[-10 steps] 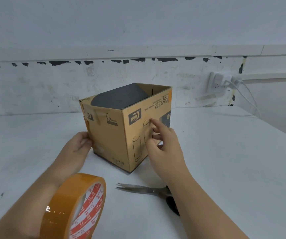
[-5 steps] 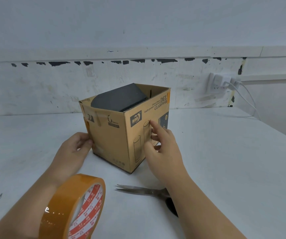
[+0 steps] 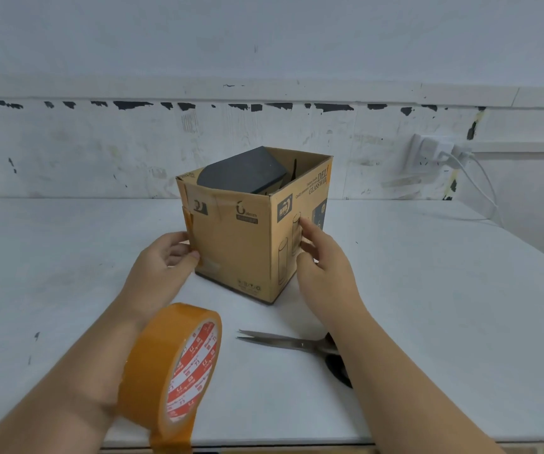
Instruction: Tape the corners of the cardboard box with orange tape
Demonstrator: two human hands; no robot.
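Open-topped cardboard box, orange-taped left corner.

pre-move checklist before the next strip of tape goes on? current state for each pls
1. Cardboard box steadied by left hand and right hand: ok.
2. Tape roll within reach, worn on the left forearm: ok.
3. Scissors on the table, beside the right forearm: ok.
4. Left corner strip in place: ok.
5. Front corner taped: not ok.
6. Far corners: cannot tell.
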